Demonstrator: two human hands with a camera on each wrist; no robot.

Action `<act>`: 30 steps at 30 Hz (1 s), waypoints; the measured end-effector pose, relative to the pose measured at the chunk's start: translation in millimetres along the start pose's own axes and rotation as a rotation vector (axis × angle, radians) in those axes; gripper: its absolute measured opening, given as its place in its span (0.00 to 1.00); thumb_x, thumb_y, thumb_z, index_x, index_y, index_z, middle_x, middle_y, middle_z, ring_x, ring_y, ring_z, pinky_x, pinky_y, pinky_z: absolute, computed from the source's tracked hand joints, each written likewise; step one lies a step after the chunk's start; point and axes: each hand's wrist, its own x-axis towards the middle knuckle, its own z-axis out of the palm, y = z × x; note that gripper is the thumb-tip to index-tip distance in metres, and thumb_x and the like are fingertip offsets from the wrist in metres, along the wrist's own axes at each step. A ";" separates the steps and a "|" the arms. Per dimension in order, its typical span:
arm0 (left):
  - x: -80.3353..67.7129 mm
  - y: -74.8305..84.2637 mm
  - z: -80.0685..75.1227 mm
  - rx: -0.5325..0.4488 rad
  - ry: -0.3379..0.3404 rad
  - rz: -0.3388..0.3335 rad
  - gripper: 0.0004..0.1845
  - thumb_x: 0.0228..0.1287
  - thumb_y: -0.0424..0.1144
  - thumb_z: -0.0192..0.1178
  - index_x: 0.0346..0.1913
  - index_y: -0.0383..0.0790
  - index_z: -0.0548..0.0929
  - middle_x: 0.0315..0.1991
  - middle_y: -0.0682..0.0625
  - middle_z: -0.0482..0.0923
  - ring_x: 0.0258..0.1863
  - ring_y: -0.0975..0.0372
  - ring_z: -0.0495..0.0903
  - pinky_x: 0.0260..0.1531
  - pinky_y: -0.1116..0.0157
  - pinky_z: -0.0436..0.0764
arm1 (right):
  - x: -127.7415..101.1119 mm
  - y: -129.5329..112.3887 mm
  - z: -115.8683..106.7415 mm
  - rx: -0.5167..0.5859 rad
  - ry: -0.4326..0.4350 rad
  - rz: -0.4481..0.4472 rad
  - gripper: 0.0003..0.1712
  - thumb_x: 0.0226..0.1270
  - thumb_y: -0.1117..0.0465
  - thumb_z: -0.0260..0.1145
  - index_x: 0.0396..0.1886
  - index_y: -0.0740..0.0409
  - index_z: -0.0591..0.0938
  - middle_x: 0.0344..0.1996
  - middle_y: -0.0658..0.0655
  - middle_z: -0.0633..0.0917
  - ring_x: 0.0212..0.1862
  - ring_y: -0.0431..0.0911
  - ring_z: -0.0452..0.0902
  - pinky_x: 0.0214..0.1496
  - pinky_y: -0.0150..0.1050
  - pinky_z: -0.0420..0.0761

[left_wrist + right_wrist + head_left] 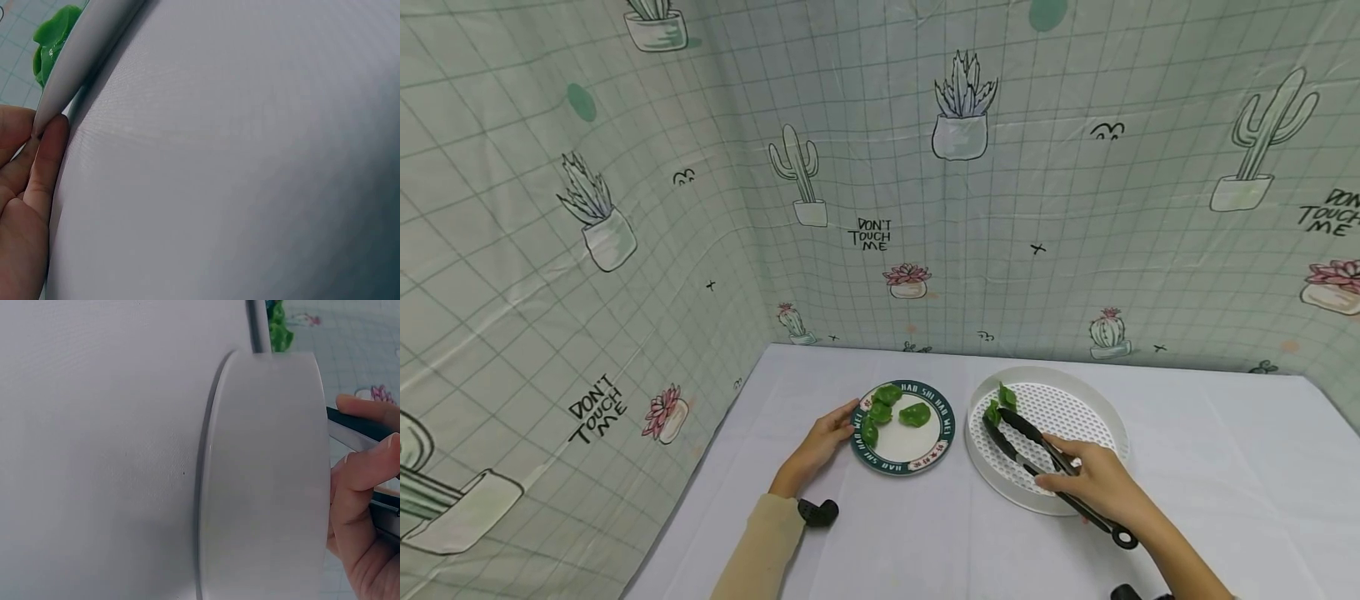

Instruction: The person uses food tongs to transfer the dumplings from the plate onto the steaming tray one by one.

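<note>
My left hand pinches the left rim of a white plate with a dark green lettered border; in the left wrist view, thumb and finger lie on either face of the rim. Several glossy green pepper pieces lie on the plate, most along its left side. My right hand grips black-and-silver tongs over a round white perforated tray. The tong tips stand on either side of a green pepper piece at the tray's left. Another green piece lies just behind it.
Plate and tray stand side by side on a white-covered table, with a narrow gap between them. A patterned cloth wall rises behind the table and along its left side. A black wrist device sits at my left cuff.
</note>
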 end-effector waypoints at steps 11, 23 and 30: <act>-1.5 0.9 2.0 0.008 0.015 -0.008 0.27 0.74 0.26 0.49 0.73 0.29 0.63 0.73 0.34 0.61 0.73 0.44 0.58 0.72 0.47 0.54 | 1.6 2.1 -1.3 -0.020 -0.024 0.014 0.44 0.59 0.57 0.75 0.68 0.77 0.68 0.22 0.59 0.86 0.06 0.48 0.72 0.10 0.40 0.74; -0.8 3.1 1.6 0.010 0.008 -0.019 0.28 0.74 0.27 0.49 0.74 0.30 0.62 0.73 0.35 0.61 0.74 0.45 0.57 0.73 0.48 0.53 | -6.0 -6.4 -3.2 0.013 0.054 0.042 0.46 0.58 0.55 0.76 0.70 0.71 0.68 0.34 0.68 0.86 0.08 0.47 0.73 0.11 0.41 0.76; -0.8 1.8 1.0 0.018 0.007 -0.021 0.27 0.74 0.27 0.49 0.74 0.31 0.62 0.73 0.36 0.61 0.74 0.45 0.57 0.73 0.48 0.53 | -5.6 -19.4 1.1 0.110 0.059 -0.045 0.45 0.59 0.56 0.76 0.73 0.66 0.68 0.51 0.75 0.80 0.15 0.47 0.78 0.13 0.42 0.77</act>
